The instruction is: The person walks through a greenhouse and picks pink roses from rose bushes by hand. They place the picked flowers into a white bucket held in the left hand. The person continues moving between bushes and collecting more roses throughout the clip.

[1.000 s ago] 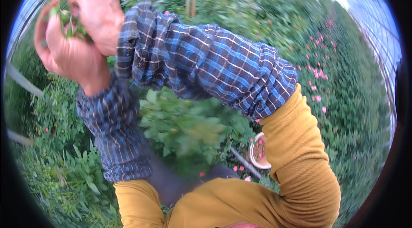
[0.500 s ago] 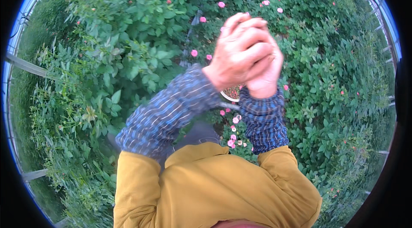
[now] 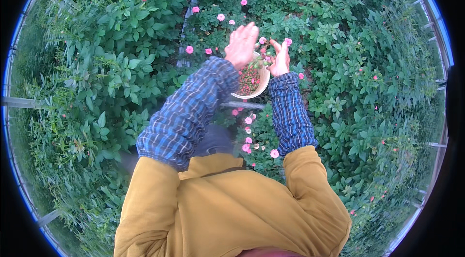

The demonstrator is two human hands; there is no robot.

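My left hand (image 3: 241,46) is held over the upper left of a white bucket (image 3: 264,83), fingers stretched out and holding nothing that I can see. To the bucket's upper right, my right hand (image 3: 280,59) is open, with thumb and fingers apart. A loose cluster of pink and green rose buds (image 3: 263,58) hangs in the air between the hands, over the bucket's far rim. Many small red and green buds (image 3: 248,81) lie inside the bucket. Part of its left side is hidden behind my left sleeve.
Dense leafy rose bushes (image 3: 126,63) crowd in on both sides. Pink open roses (image 3: 221,17) dot the strip ahead, and more blooms (image 3: 246,147) stand close to my body. A pale bar (image 3: 242,105) crosses just below the bucket.
My hands were clasped together above the bucket; now they have parted and lowered, with buds loose between them. More of the bucket and its contents shows.
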